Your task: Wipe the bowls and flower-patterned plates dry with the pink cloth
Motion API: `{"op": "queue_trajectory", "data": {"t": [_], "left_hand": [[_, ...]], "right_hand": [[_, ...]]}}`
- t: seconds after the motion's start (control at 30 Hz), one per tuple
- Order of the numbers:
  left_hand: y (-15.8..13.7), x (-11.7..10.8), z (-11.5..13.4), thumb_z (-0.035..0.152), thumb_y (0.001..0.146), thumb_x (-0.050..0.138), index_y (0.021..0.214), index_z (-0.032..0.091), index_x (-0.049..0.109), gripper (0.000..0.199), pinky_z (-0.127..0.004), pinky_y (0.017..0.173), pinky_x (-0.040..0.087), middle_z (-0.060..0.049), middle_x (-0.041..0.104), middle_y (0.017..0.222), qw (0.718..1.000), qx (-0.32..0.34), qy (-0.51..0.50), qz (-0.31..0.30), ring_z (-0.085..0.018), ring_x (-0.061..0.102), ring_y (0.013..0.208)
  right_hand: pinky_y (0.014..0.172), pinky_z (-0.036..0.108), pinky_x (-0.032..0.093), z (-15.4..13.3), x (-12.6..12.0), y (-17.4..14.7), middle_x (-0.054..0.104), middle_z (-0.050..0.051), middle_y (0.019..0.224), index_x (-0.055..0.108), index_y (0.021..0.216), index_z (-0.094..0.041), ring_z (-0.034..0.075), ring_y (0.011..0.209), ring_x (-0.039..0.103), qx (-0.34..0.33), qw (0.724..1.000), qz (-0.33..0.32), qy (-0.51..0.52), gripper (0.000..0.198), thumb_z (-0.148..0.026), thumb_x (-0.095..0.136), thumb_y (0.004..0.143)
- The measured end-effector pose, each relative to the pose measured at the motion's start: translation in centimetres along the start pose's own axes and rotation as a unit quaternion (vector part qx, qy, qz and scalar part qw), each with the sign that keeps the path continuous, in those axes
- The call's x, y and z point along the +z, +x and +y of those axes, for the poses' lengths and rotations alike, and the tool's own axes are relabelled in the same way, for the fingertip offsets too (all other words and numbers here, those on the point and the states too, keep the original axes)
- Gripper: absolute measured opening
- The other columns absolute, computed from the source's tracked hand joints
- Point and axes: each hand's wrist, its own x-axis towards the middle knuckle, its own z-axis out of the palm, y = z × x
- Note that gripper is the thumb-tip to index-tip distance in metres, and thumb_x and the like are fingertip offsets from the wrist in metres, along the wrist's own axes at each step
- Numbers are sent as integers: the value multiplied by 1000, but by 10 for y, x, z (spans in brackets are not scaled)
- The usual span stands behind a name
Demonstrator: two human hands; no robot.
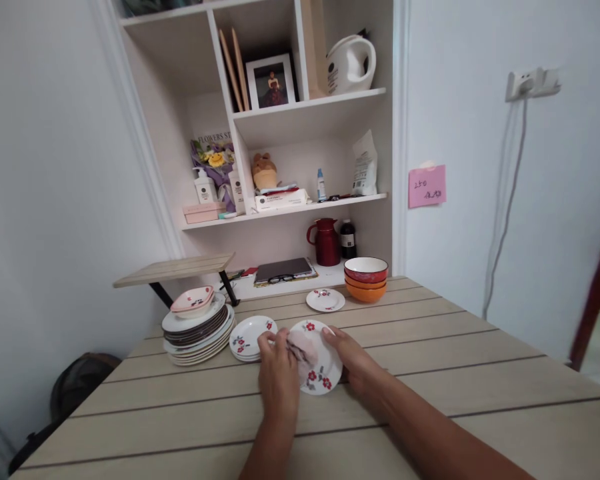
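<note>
A small white plate (327, 360) with red flowers is tilted up above the table, its face toward me. My right hand (353, 360) grips its right rim, thumb on the front and fingers behind. Against the plate's left side, my left hand (279, 363) is closed on a pale pink cloth (304, 350), bunched on the plate's face. Just left of that hand sits a short stack of matching flowered plates (250, 331). One more flowered plate (325, 300) lies flat farther back, beside a stack of red and orange bowls (365, 280).
At the left stands a tall stack of plates (200, 340) with square pink bowls (193, 300) on top, near a small wooden riser (175, 269). Behind the slatted table (370, 413) are a laptop (283, 269), glasses (281, 279), a red jug (326, 241) and shelves (310, 115).
</note>
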Motion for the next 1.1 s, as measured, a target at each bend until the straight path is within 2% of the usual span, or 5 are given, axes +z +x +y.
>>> {"op": "queue_trajectory", "data": {"t": [0.23,0.4,0.6,0.73,1.1], "left_hand": [[2,0,-4,6,89,46,121,29,66,44,-26,81,49,-5,60,114,981,135,97,-100,-19,60,103],[10,0,-11,7,87,50,132,28,60,51,-37,103,44,-8,54,139,968,204,46,-139,-23,52,125],[6,1,-8,24,77,76,140,32,52,68,-57,110,34,-11,37,156,961,223,85,-142,-35,34,142],[3,2,-10,19,73,80,142,35,46,79,-61,112,28,-8,47,150,956,220,90,-172,-33,39,139],[6,3,-12,19,83,73,118,36,66,40,-51,109,31,1,71,120,947,296,26,-123,-21,61,113]], "right_hand": [[58,34,53,1,-3,4,76,9,81,64,106,-16,22,64,69,15,1000,5,25,24,-30,54,89],[69,35,54,-3,-15,15,77,9,86,66,102,-15,23,71,71,-9,998,19,52,20,-27,57,88],[71,37,53,-8,-26,19,78,13,91,68,100,-14,25,75,71,-20,998,17,52,23,-30,61,86],[71,35,53,-6,-25,19,78,11,90,68,100,-15,24,77,71,-31,998,13,45,22,-30,63,84],[66,34,53,-1,-20,15,77,9,82,67,94,-15,22,68,69,-37,998,-3,56,19,-29,67,81]]}}
